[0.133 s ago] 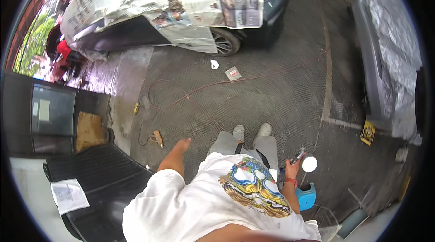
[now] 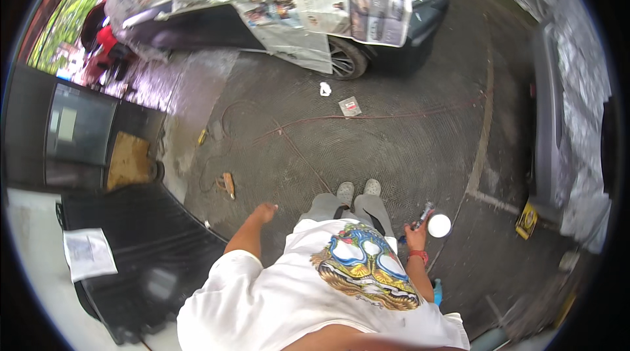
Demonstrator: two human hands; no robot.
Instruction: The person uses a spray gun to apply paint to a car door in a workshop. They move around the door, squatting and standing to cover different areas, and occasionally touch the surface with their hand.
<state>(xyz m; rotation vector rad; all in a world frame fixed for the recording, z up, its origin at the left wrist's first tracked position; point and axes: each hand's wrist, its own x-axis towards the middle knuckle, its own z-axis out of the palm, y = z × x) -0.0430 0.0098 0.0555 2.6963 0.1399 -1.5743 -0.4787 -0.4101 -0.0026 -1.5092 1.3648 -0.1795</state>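
Observation:
My right hand, with a red band at its wrist, is closed around a spray gun out to my right. A round cup with a white top sits on the gun, which is held clear of the floor. My left hand hangs out to my left, apart from everything around it. Its fingers are mostly hidden, so I cannot make out their pose. On the floor beyond it lies an orange tool, perhaps an air tool, near a thin hose.
Ahead stands a dark car masked with newspaper. A reddish hose crosses the floor past a grey square sheet and white scrap. At right are another plastic-covered car and yellow box; a black panel lies left.
The view has turned slightly, and the masked car now sits further right in it. My right hand and the spray gun are a little further left. My right arm hides most of the blue stool.

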